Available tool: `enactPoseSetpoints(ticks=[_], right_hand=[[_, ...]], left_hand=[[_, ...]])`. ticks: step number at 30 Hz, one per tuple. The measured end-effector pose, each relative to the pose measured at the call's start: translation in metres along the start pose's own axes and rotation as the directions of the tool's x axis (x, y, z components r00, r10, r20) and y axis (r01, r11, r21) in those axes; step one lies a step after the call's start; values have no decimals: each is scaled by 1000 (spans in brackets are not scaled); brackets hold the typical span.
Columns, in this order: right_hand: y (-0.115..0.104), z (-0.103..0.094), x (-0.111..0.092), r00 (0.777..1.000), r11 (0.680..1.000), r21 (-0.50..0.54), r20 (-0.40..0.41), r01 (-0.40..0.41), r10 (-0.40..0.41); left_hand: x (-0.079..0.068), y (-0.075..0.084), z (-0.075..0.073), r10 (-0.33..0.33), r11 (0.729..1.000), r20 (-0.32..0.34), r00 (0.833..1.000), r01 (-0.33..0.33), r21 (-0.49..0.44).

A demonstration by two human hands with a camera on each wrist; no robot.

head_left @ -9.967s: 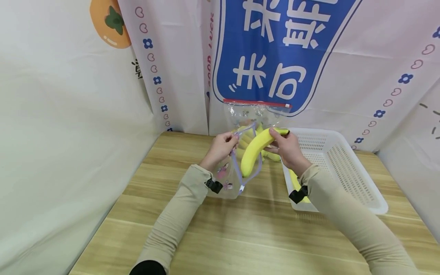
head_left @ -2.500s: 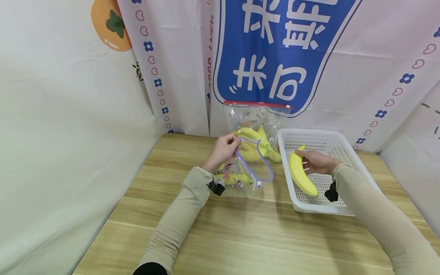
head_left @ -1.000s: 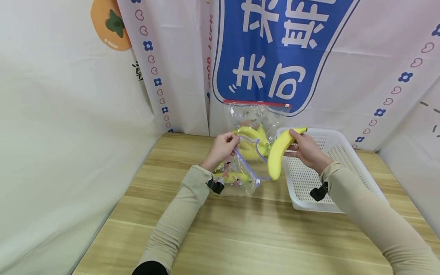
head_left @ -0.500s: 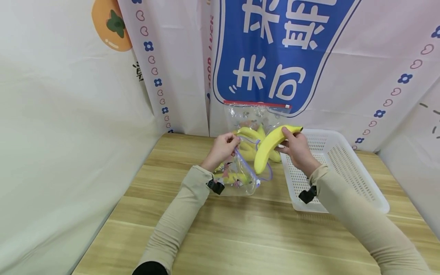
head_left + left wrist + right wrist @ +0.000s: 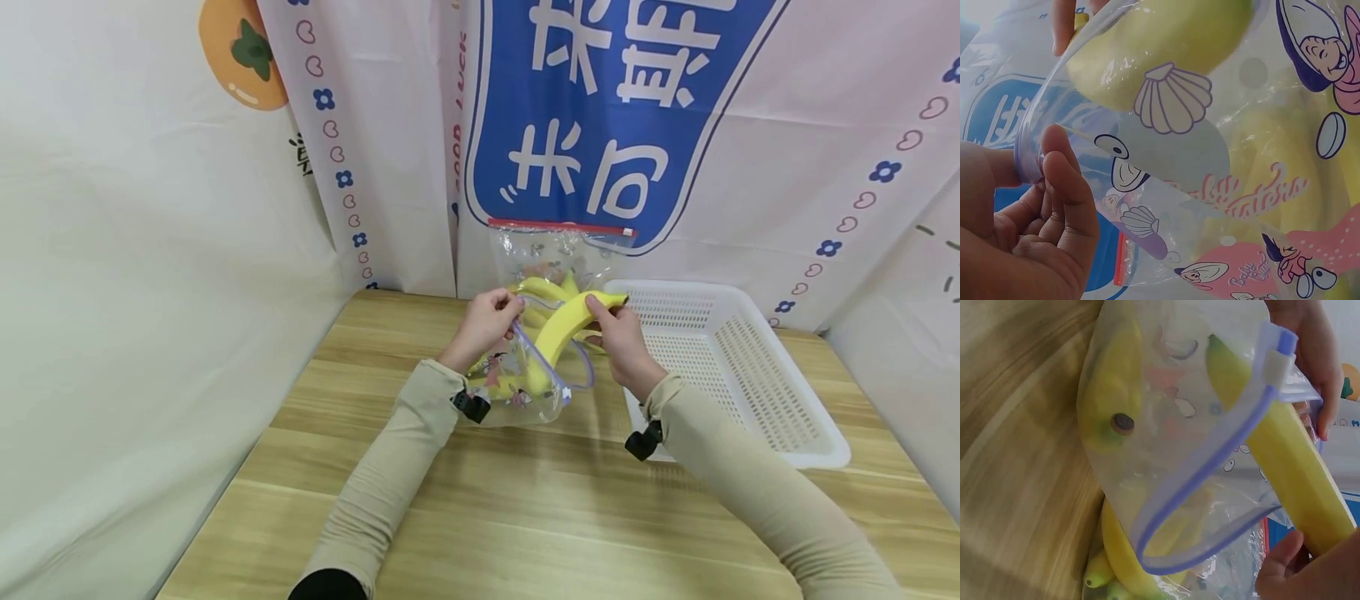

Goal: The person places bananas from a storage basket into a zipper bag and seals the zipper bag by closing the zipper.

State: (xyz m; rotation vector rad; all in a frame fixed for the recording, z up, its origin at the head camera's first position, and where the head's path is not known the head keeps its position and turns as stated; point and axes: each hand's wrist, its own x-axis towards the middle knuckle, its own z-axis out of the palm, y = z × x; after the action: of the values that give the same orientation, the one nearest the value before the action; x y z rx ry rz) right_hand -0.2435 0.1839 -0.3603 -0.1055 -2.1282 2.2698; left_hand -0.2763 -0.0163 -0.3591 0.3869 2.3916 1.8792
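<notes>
My left hand (image 5: pixel 491 323) pinches the purple-edged rim of a clear printed slider zip bag (image 5: pixel 1210 450), keeping its mouth apart. In my right hand (image 5: pixel 622 340) is a banana (image 5: pixel 564 327), gripped near its dark-tipped end. Its other end reaches through the bag's mouth, past the white slider (image 5: pixel 1277 369). Inside the bag lies another banana (image 5: pixel 1110 394), seen through the plastic. From the left wrist, thumb and fingertips (image 5: pixel 1060 162) meet on the rim, and the printed film covers much of that view.
Behind stands a second clear bag (image 5: pixel 558 250) with a red zip, bananas (image 5: pixel 543 290) inside it. A white perforated basket (image 5: pixel 738 358) stands at the right on the wooden table (image 5: pixel 480 500). Printed cloth (image 5: pixel 405 150) hangs along the back.
Earlier my right hand lifted this banana from the basket. Over the last second it has moved left, and the banana's lower end has passed into the bag. My left hand has stayed at the rim.
</notes>
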Motion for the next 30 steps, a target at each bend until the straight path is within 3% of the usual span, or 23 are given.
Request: enactPoseSetpoints(ticks=[6, 12, 18, 23, 30], right_hand=[[4, 1, -7, 997, 998, 48, 68, -51, 48], [12, 3, -13, 979, 991, 50, 166, -127, 117], [22, 5, -14, 948, 980, -95, 254, -172, 191], [26, 11, -10, 937, 959, -241, 275, -151, 217], [32, 17, -4, 924, 925, -371, 317, -88, 215]], left_hand=[[0, 3, 1, 10, 1000, -8, 1000, -10, 1], [0, 4, 2, 24, 1000, -16, 1000, -23, 20], [0, 6, 3, 48, 999, -22, 999, -48, 13], [0, 8, 3, 58, 998, -28, 998, -58, -3], [0, 12, 3, 62, 998, -23, 998, -62, 10]])
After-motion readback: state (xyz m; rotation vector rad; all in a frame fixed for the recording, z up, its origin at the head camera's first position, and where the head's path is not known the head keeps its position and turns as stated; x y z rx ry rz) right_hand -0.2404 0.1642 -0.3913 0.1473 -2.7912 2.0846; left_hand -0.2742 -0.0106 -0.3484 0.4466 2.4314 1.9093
